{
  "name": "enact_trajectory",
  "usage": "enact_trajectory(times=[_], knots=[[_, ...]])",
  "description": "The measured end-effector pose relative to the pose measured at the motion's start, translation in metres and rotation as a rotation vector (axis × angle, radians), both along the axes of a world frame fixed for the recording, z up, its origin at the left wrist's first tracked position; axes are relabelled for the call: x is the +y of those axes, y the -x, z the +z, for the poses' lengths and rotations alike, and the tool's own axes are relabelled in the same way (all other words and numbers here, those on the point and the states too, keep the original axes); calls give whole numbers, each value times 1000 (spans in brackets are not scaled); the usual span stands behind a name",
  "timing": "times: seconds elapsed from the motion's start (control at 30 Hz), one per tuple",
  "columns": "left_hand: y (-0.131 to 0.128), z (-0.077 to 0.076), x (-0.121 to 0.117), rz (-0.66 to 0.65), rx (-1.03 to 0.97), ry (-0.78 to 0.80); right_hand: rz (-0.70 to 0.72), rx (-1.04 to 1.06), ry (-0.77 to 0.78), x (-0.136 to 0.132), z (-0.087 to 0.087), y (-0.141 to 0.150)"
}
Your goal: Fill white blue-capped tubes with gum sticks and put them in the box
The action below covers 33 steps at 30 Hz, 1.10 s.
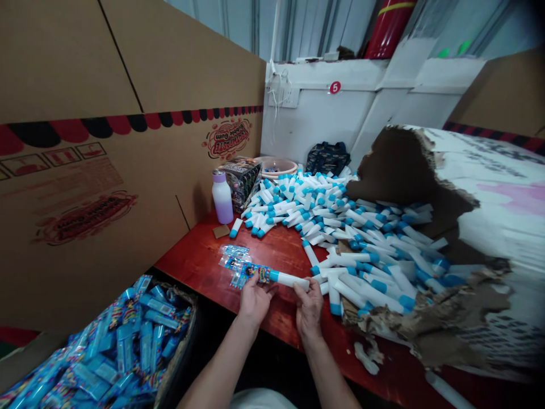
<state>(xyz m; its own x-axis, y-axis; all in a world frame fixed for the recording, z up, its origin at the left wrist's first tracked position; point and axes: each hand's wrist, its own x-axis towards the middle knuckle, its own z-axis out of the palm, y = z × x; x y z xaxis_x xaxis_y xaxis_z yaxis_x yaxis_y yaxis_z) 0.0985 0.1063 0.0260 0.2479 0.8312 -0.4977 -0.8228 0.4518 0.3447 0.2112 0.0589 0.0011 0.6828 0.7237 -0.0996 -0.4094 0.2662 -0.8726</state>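
Over the red table my right hand (309,307) pinches the flat white end of a white tube (292,280) with a blue cap. The capped end points left and meets a printed plastic sleeve (260,274); how far it sits inside I cannot tell. My left hand (254,298) is closed on that sleeve near its opening, palm partly up. Beyond my left hand lie more flat, clear and printed sleeves (235,254). A large heap of white tubes with blue caps (315,199) spreads behind and to the right of my hands.
At lower left a box holds many wrapped blue tubes (123,346). A purple-and-white bottle (222,199), a dark printed box (242,179), a pink basin (279,166) and a dark bag (328,158) stand farther back. A torn carton (489,227) lies at right; cardboard (106,170) walls the left.
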Motion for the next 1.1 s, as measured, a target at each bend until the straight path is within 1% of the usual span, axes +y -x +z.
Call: enact_trajectory(times=[0.13, 0.27, 0.47, 0.6, 0.7, 0.8, 0.93, 1.03, 1.1], knots=[[-1, 0, 0, -27, -51, 23, 64, 167, -5, -2, 8, 0], [-3, -1, -2, -53, -60, 42, 98, 211, 5, -4, 8, 0], [-3, -5, -3, -55, -5, 59, 104, 167, 29, -6, 6, -2], [-1, -6, -3, -66, 27, 47, 8, 62, 61, -2, 4, -14], [1, -5, -3, -37, 78, 35, -35, 21, 59, 1, 5, -22], [1, -4, -3, -11, 109, 36, 12, 66, 26, 0, 11, -21], [1, -2, -2, 1, 112, 87, 70, 67, 8, -6, 16, -9], [-1, -1, -1, -1, 107, 145, 96, 5, 8, -8, 11, -1], [-2, -1, -1, -23, 92, 153, 93, -40, 10, -7, 7, 1]])
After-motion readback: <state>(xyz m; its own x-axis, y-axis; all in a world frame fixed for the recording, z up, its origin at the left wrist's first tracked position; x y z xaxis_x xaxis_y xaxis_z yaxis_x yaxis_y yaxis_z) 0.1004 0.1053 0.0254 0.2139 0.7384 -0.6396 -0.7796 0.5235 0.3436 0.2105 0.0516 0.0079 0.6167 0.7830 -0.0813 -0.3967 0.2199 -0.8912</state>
